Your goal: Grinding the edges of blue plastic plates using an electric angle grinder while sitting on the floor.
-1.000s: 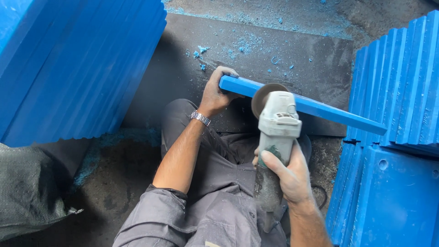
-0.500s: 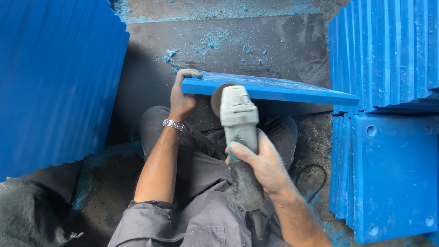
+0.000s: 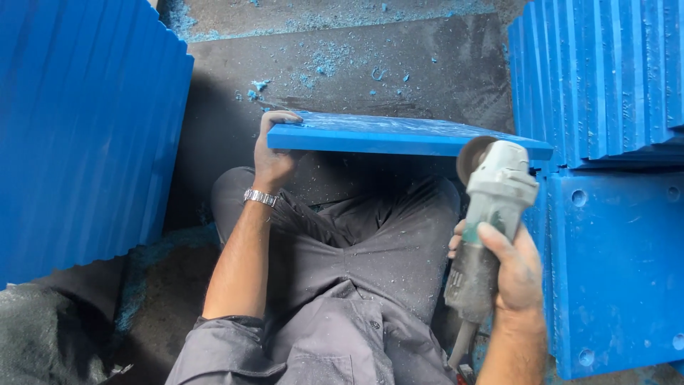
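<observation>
Shifted rightward along the panel (image 3: 399,135), the grinder (image 3: 491,207) now meets its right end, so that edge seems nearly covered. Right hand (image 3: 513,267) wraps the grinder; left hand (image 3: 274,146) clasps the panel's left end, above the lap.

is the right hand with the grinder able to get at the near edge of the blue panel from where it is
Probably yes: the right hand holds the angle grinder with its disc at the blue panel's right end, nothing between them.

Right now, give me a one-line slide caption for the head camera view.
Seated person's left hand steadies a blue plastic panel while the right hand holds a grey angle grinder at its edge.
</observation>
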